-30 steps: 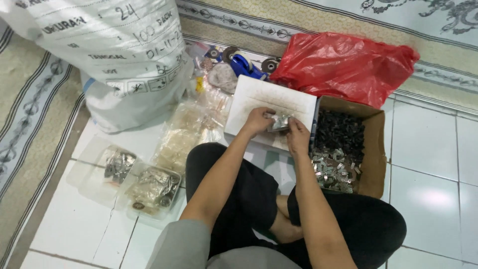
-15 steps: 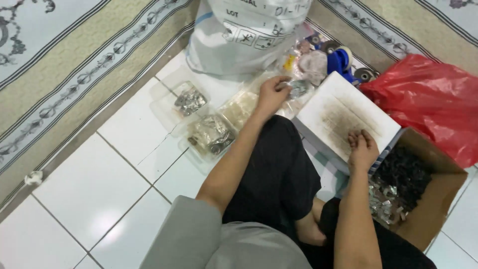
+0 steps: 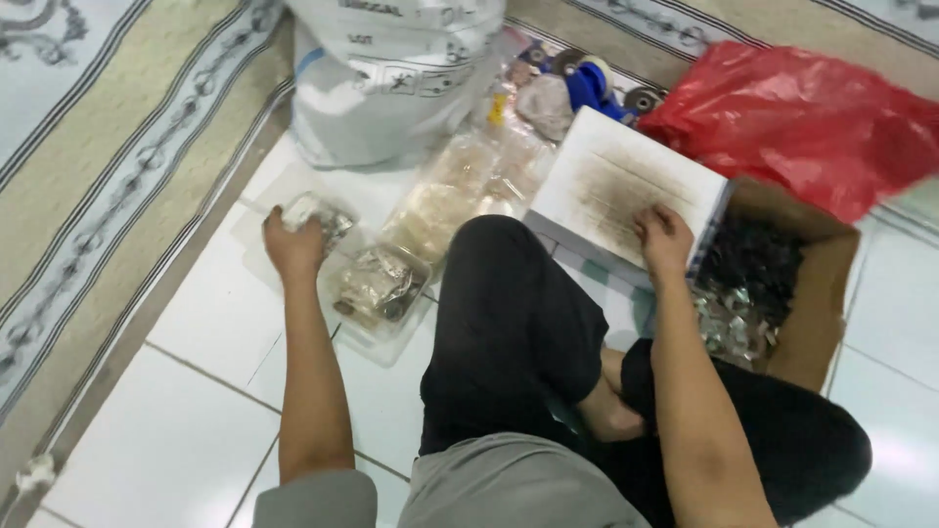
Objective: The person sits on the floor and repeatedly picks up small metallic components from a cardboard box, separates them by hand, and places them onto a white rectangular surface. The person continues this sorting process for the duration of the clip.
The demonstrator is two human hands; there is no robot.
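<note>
Under the left hand (image 3: pixel 291 244), a seemingly clear packet (image 3: pixel 315 213) of small metal parts

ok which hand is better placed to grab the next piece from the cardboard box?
Right, probably. The right hand rests on the white board, right beside the cardboard box of small metal parts. The left hand is across the body, at the clear plastic tray.

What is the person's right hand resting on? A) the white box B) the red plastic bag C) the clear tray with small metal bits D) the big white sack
A: the right hand lies flat on the stained top of the white box, beside the cardboard box, while the left hand is over at the clear tray.
</note>
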